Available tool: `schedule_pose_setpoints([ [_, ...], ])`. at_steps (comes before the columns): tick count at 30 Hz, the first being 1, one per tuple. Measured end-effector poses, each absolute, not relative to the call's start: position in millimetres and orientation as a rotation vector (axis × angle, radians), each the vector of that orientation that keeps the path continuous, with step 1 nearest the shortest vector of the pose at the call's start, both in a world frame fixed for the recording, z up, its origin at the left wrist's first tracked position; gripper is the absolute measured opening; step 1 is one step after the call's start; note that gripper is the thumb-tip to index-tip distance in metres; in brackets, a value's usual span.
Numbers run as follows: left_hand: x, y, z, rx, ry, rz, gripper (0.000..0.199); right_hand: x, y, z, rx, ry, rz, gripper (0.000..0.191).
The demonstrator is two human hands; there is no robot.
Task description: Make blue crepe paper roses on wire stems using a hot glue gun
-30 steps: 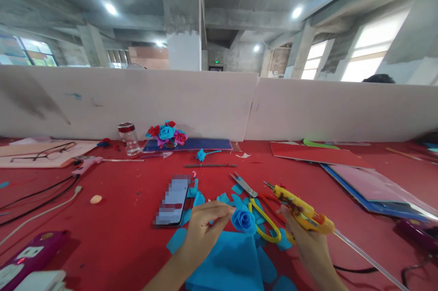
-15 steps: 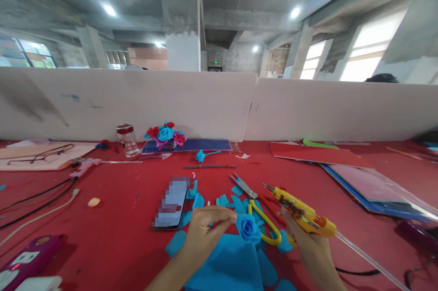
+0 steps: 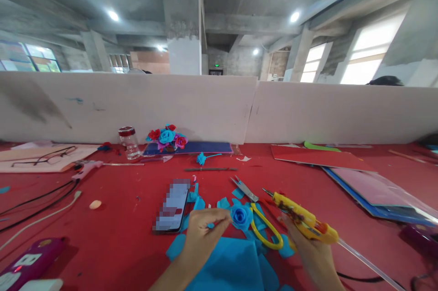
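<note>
Between the fingertips of my left hand point(image 3: 205, 231) is a blue paper rose point(image 3: 241, 216), pinched at its left side and held above the loose blue paper. My right hand point(image 3: 310, 252) is closed round a yellow glue gun point(image 3: 303, 218), whose nozzle points up and left, with a clear glue stick out of its back. Between the hands, scissors with yellow handles point(image 3: 267, 231) lie on scattered blue petals. A blue paper sheet point(image 3: 227, 266) lies below the rose. To the left of the petals is a phone point(image 3: 173, 209).
On the red table point(image 3: 116, 245) stand a glass jar point(image 3: 130, 142) and a paper bouquet point(image 3: 167, 138) before a white partition point(image 3: 191, 106). Coloured sheets point(image 3: 372, 190) lie right. A pink glue gun point(image 3: 87, 170), cables and a purple power strip point(image 3: 32, 261) are left.
The blue rose has moved slightly left and up and now faces more toward me, with my left fingers shifted left. My right hand and the glue gun have barely moved.
</note>
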State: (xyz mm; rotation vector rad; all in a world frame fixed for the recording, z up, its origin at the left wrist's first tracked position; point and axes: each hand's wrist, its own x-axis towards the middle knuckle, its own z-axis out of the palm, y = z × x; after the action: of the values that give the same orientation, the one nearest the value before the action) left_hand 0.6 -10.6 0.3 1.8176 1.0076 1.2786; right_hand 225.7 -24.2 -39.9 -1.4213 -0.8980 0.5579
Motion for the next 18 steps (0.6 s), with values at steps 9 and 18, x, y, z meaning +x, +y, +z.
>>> schedule_pose_setpoints([
  [9,2,-11,-5,1.792,0.923,1.379,0.020,219,-26,-37,-1.396,-0.928,0.449,0.022],
  [18,2,-10,-5,1.870,1.001,1.400,0.023,218,-26,-37,-1.414,-1.019,0.366,0.022],
])
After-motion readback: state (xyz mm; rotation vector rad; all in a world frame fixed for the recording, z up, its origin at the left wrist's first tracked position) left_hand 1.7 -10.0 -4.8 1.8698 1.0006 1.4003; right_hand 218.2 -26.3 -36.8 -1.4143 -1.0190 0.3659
